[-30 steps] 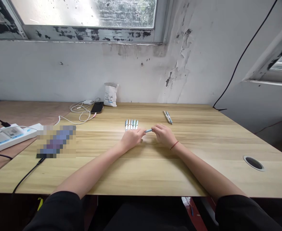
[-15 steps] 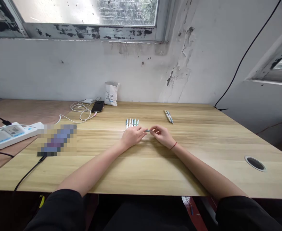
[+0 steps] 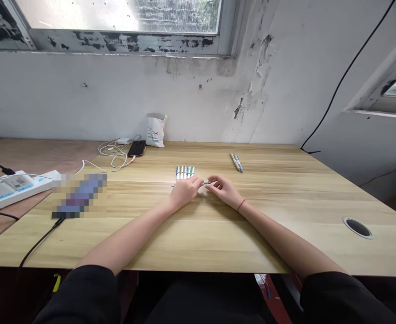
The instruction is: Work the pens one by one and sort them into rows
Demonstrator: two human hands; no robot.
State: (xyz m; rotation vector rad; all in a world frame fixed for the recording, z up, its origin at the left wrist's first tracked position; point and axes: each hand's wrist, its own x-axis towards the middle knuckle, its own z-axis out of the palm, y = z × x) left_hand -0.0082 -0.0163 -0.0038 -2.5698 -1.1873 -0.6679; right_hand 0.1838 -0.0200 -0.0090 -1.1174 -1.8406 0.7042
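Blue-grey pen [image 3: 206, 182], left hand [image 3: 185, 191] pinching it, right hand [image 3: 225, 192] at its end, grip unclear

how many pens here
8 visible: five pens in a row beyond the left hand, one pen between it and the right hand, two pens farther right; more may be hidden.

head view | from wearer's head | forward, downward | desk [image 3: 285, 216] close below, hands [image 3: 186, 191] mid-range, wall [image 3: 117, 99] beyond
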